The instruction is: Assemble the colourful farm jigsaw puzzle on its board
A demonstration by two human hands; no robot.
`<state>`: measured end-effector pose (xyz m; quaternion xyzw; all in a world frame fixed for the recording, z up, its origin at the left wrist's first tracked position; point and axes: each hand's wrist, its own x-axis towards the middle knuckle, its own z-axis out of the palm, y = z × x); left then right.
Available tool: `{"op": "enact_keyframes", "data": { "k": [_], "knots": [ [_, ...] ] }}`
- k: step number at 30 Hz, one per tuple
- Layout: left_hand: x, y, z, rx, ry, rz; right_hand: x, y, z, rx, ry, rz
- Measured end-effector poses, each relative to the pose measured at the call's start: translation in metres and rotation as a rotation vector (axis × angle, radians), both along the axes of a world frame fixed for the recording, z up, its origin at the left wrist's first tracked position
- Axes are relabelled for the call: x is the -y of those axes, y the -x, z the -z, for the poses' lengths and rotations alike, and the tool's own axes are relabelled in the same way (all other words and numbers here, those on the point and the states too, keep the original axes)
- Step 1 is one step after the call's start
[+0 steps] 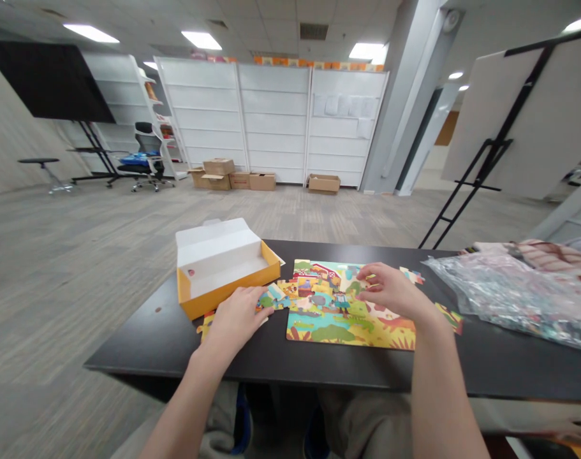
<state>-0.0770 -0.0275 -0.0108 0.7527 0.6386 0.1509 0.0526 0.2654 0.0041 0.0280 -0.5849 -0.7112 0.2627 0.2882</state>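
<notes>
A colourful farm-scene jigsaw puzzle (328, 331) lies flat on the black table, with a red barn pictured near its upper left. Above its right half hovers my right hand (390, 290), thumb and fingers curved and apart, with no piece visible between them. My left hand (237, 315) rests palm down over loose puzzle pieces (275, 293) left of the puzzle, its thumb apart from the fingers. Whatever lies under that palm is hidden. More loose pieces (206, 322) show beside the left wrist, and others (449, 317) lie right of the puzzle.
A yellow box with a white inside (227, 280) stands with its lid up just behind my left hand. Clear plastic bags (514, 293) cover the table's right end. The black table's (141, 344) left edge is near. Cardboard boxes (218, 175) and white shelves stand across the room.
</notes>
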Motion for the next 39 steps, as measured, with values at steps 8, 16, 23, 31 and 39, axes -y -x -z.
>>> {"op": "enact_keyframes", "data": {
  "k": [8,16,23,31,39],
  "knots": [
    [-0.007,0.002,0.009,0.147,-0.011,0.091,-0.002,0.001,0.007,-0.162,0.031,-0.125],
    [-0.010,0.003,0.013,0.267,-0.025,0.113,0.000,0.004,0.005,-0.253,0.093,-0.160],
    [-0.005,-0.008,0.003,0.301,-0.253,0.199,0.000,0.016,0.006,-0.061,0.175,-0.223],
    [-0.005,-0.018,0.006,0.419,-0.252,0.249,0.006,0.048,-0.004,-0.108,0.264,-0.433],
    [-0.001,-0.019,0.007,0.362,-0.243,0.273,0.005,0.045,-0.001,-0.141,0.226,-0.465]
  ]
}}
